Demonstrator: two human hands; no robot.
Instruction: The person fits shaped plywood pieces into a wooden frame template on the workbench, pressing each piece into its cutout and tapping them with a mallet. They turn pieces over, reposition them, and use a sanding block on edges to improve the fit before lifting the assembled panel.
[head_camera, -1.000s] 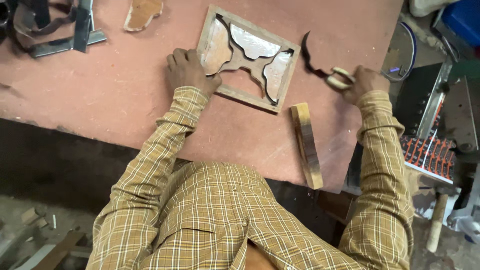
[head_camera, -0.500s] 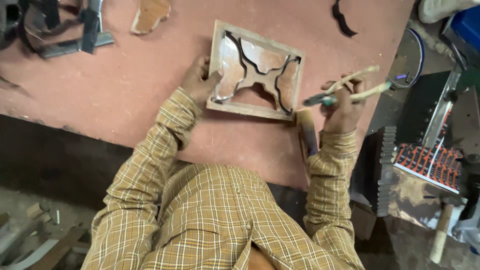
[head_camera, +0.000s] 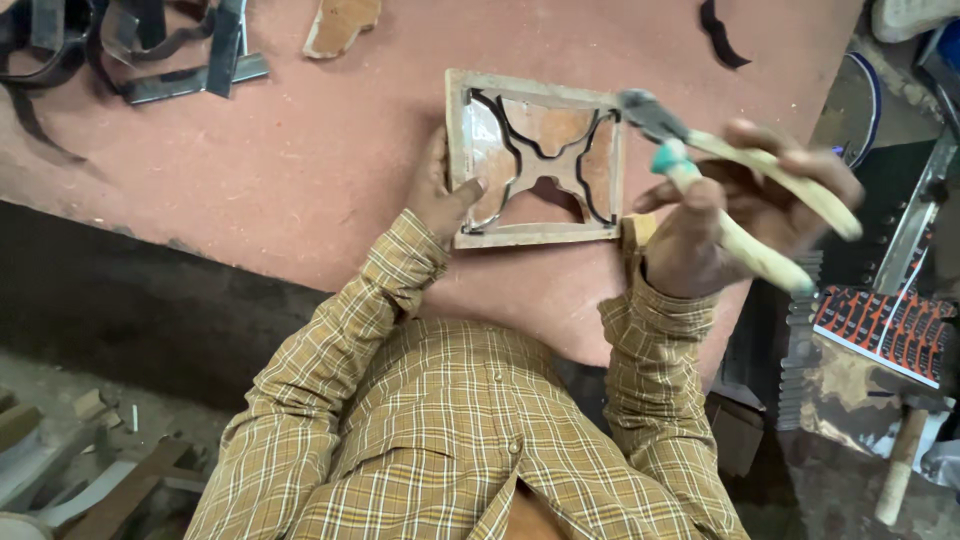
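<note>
Head cam, left hand fingers gripping wooden frame, right hand fingers closed on pliers.

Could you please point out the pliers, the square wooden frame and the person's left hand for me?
pliers (head_camera: 742, 205), head view, on the pale handle in the right hand (head_camera: 745, 215).
wooden frame (head_camera: 530, 236), head view, on its near wooden edge.
left hand (head_camera: 437, 195), head view, on the back of the hand.
</note>
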